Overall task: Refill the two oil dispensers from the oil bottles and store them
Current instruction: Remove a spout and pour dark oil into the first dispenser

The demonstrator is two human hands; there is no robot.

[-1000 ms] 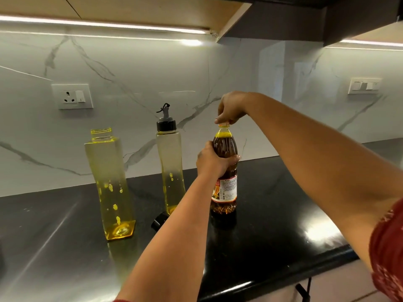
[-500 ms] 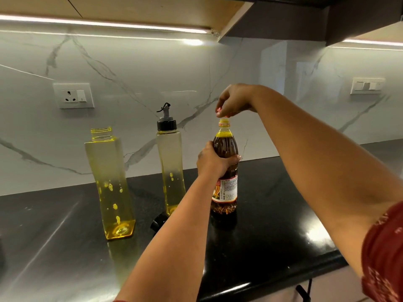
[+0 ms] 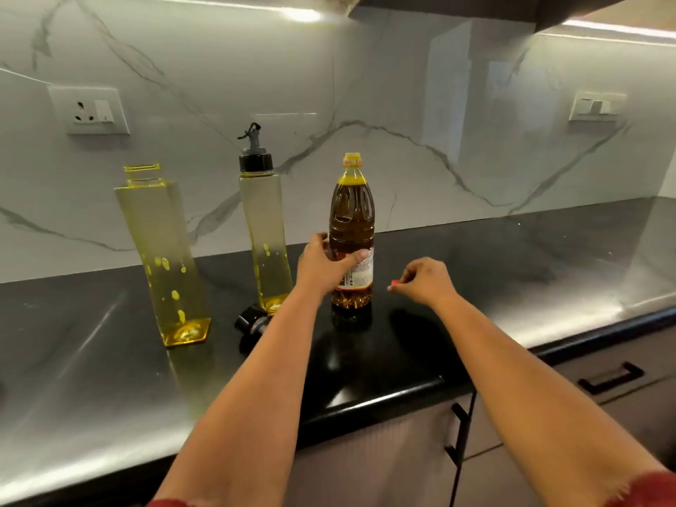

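Note:
An oil bottle (image 3: 352,214) of dark amber oil, with a yellow top and a white label, stands on the black counter (image 3: 494,272). My left hand (image 3: 322,265) is wrapped around its lower half. My right hand (image 3: 420,281) hovers low over the counter just right of the bottle, fingers pinched; a small red spot shows at the fingertips, and I cannot tell if it is a held piece. Two tall clear dispensers stand to the left, each with a little yellow oil at the bottom: one with an open neck (image 3: 164,258), one with a black pourer cap (image 3: 265,228).
A loose black cap (image 3: 248,320) lies on the counter at the foot of the capped dispenser, partly behind my left forearm. The marble wall runs behind, with a socket (image 3: 89,110) and a switch plate (image 3: 596,106). Drawers with black handles (image 3: 609,376) sit below the counter edge.
My right hand has left the top of the oil bottle and dropped down to the counter at its right. My left hand slid lower on the bottle. The view tilted downward.

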